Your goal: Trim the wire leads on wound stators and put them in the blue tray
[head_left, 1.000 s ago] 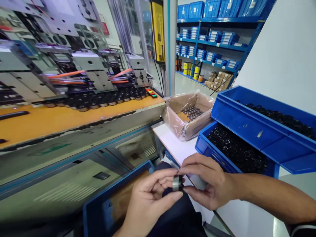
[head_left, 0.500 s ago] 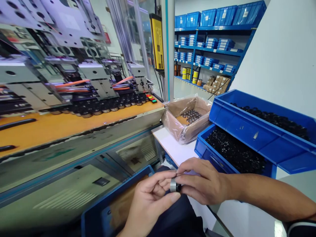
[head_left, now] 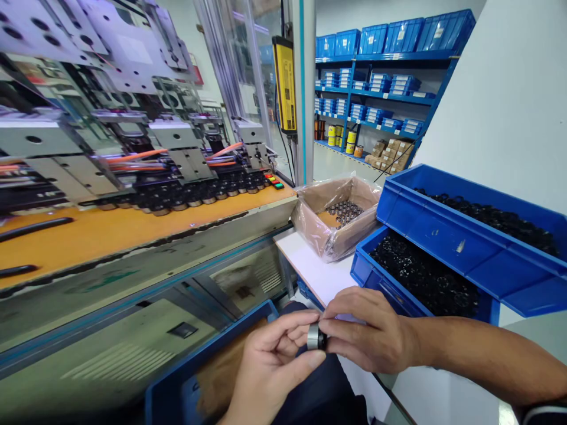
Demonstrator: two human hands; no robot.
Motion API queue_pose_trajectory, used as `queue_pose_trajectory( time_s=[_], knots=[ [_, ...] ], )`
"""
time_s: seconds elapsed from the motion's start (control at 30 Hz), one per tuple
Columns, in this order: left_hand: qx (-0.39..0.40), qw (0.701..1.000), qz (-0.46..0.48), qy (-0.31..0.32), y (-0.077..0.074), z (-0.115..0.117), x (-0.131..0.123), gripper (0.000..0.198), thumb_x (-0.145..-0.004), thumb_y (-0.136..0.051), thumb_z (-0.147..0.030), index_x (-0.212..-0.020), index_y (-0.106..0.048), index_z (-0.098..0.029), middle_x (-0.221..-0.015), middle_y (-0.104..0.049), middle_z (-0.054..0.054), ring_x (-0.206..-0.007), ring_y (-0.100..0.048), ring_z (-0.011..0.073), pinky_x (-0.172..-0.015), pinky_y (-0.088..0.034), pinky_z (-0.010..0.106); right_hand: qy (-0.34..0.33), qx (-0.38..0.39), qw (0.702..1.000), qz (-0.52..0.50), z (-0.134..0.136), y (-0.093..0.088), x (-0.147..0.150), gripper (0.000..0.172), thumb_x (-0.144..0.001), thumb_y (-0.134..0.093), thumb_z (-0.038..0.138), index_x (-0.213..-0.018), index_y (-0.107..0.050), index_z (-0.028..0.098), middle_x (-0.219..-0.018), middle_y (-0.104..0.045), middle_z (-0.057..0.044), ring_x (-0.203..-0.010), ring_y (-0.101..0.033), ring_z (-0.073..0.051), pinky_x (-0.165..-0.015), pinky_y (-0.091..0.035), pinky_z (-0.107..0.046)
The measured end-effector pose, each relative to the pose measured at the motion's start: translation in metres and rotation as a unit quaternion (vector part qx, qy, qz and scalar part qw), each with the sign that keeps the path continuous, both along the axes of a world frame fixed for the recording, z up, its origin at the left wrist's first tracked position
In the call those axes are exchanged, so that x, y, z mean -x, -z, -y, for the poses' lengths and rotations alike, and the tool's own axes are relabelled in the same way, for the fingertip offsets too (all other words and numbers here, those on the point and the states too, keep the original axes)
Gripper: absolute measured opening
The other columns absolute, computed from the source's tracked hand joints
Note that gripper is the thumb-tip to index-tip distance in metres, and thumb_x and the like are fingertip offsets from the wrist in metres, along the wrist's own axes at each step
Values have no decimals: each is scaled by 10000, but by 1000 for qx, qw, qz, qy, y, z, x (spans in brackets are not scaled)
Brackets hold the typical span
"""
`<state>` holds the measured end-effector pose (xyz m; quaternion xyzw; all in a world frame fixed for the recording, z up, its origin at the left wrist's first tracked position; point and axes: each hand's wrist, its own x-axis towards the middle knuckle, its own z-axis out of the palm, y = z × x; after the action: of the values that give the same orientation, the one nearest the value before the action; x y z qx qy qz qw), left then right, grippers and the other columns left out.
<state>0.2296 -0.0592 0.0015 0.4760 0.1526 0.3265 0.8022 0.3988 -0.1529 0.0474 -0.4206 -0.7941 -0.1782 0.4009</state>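
A small ring-shaped part (head_left: 313,336), silvery on its left side and black on its right, is held between both hands above my lap. My left hand (head_left: 277,357) pinches the silvery side between thumb and fingers. From the right, the fingers of my right hand (head_left: 370,327) close on the black side. The fingertips partly cover the part.
Two blue bins (head_left: 469,227) (head_left: 385,290) of black parts stand at the right, one above the other. A plastic-lined carton (head_left: 310,227) holds small metal parts. At the left, a machine's orange ledge (head_left: 101,236) bears rows of black parts. Below is a blue crate (head_left: 153,398).
The view has tilted slightly, so the surroundings appear a little lower. Both hands keep nearly the same grip on the part.
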Motion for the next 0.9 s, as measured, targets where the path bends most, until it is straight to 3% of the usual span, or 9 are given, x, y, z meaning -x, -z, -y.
queue_pose_trajectory(
  time_s=[0.13, 0.33, 0.43, 0.67, 0.9],
  knots=[
    [-20, 999, 17, 25, 5, -2, 0, 342, -639, -914, -203, -961, -815, -263, -750, -788, 25, -688, -741, 149, -726, -600, 225, 6, 8, 1000, 3, 0, -1, 0, 244, -921, -630, 148, -1154, -600, 84, -983, -686, -131, -914, -669, -177, -807, -620, -311],
    [24, 999, -23, -21, 1, 3, 0, 372, -571, -956, -297, -914, -819, -253, -819, -809, 42, -795, -761, 192, -802, -604, 267, -4, 10, 1000, 6, -2, -3, 0, 193, -912, -632, 124, -1093, -628, 59, -956, -684, -138, -878, -673, -178, -793, -618, -301],
    [20, 1000, -15, 1, -2, 3, 0, 364, -577, -953, -275, -917, -822, -257, -764, -797, 33, -773, -759, 186, -800, -605, 266, -6, 6, 1000, 6, -2, -3, 0, 170, -924, -623, 137, -1076, -632, 62, -939, -686, -131, -857, -672, -177, -781, -621, -303],
    [46, 998, -24, -25, -6, 6, -1, 387, -537, -970, -307, -888, -821, -240, -680, -759, 12, -784, -757, 198, -806, -603, 269, -7, 9, 1000, 11, -2, -2, -1, 181, -923, -629, 133, -1081, -635, 46, -966, -683, -144, -892, -671, -185, -797, -622, -308],
    [5, 1000, 5, 21, 1, -1, 1, 338, -623, -925, -237, -945, -824, -242, -730, -785, 39, -825, -777, 218, -798, -611, 258, -8, 9, 1000, 7, -2, -1, 1, 182, -920, -615, 117, -1081, -646, 37, -990, -673, -151, -915, -675, -189, -820, -615, -307]
  ],
)
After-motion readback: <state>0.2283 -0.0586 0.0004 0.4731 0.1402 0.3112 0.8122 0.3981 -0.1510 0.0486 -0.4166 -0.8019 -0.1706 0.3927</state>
